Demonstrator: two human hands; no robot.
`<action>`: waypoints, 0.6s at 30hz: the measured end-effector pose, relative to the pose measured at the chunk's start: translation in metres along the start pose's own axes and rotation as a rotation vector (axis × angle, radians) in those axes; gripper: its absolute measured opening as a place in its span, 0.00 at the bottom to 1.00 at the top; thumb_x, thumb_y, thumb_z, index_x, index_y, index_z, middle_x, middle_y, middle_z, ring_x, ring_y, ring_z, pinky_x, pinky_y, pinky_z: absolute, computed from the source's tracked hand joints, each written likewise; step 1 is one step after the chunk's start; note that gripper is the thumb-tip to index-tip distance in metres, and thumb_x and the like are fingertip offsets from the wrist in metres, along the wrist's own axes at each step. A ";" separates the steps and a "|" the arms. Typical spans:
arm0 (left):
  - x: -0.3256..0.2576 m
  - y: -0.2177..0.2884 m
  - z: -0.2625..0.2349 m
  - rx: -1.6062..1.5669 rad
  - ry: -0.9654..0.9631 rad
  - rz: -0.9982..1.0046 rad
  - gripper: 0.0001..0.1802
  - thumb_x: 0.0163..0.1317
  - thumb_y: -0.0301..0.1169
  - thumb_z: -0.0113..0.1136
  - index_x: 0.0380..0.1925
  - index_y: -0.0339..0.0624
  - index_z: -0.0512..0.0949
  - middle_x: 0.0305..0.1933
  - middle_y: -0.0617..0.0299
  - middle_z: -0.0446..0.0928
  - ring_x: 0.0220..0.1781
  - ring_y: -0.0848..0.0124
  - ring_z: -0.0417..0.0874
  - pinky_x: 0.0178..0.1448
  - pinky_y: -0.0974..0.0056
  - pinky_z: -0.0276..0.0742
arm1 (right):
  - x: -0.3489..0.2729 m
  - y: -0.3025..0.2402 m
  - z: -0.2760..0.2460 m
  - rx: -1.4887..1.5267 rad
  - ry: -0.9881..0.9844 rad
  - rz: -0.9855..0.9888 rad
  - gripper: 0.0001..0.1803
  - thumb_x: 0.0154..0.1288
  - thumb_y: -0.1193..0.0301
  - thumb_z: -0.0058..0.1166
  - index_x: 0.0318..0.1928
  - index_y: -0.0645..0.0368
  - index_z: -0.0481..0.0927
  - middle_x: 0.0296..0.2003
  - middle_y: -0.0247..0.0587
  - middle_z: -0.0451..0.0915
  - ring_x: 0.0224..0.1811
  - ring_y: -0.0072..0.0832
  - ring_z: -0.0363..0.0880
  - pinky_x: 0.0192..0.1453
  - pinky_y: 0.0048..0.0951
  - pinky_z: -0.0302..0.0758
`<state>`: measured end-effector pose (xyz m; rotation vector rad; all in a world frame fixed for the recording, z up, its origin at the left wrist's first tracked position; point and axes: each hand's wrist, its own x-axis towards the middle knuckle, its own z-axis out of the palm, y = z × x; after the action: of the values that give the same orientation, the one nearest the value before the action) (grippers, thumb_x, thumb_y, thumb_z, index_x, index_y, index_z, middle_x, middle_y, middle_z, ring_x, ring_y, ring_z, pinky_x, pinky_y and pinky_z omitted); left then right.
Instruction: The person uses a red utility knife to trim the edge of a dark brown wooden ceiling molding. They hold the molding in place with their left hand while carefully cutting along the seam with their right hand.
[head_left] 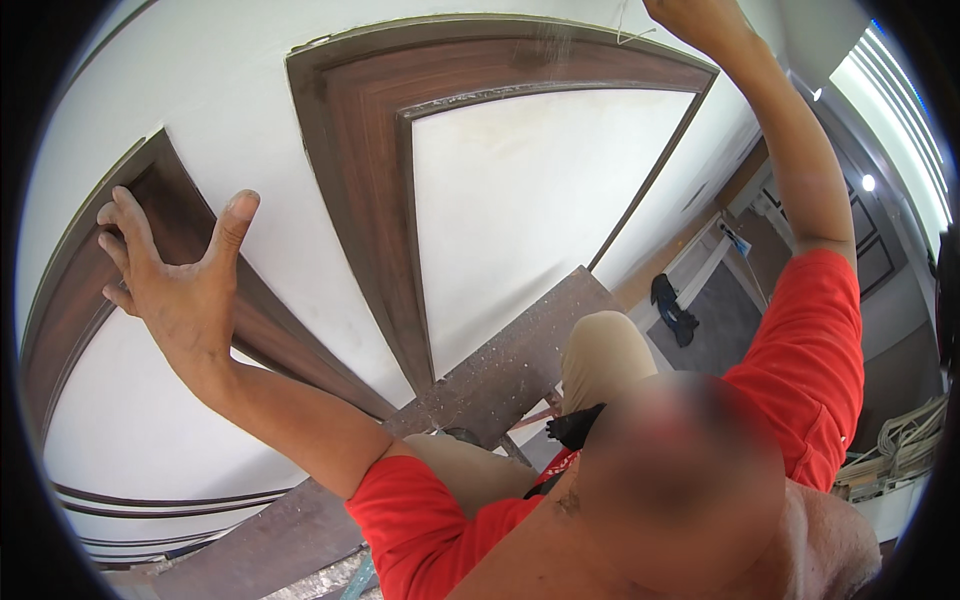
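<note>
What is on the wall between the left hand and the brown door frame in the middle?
In the head view, only bare white wall lies between the left hand, resting on the dark brown frame, and the middle door frame.

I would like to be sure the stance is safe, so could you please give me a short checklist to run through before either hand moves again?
1. Left hand braced: ok, its fingers lie spread on the dark wooden door frame.
2. Right hand placed: cannot tell, it is raised to the top of the middle door frame and is cut by the picture's edge.
3. Anything held in either hand: left ok, holds nothing; right cannot tell.
4. Footing: cannot tell, a knee is bent over a speckled brown platform, the feet are hidden.
5. Floor below: not ok, a dark bag lies there.
</note>
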<state>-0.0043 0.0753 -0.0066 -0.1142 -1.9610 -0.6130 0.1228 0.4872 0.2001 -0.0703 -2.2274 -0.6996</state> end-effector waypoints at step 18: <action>-0.003 -0.007 0.006 0.025 0.023 0.023 0.71 0.34 0.75 0.76 0.78 0.51 0.63 0.82 0.49 0.60 0.87 0.55 0.49 0.87 0.38 0.33 | -0.001 0.020 0.019 -0.021 -0.007 0.013 0.17 0.80 0.59 0.47 0.48 0.59 0.82 0.32 0.56 0.85 0.34 0.56 0.83 0.41 0.53 0.77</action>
<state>-0.0101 0.0720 -0.0136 -0.1136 -1.9415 -0.5715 0.1156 0.5139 0.1983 -0.0980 -2.2250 -0.7166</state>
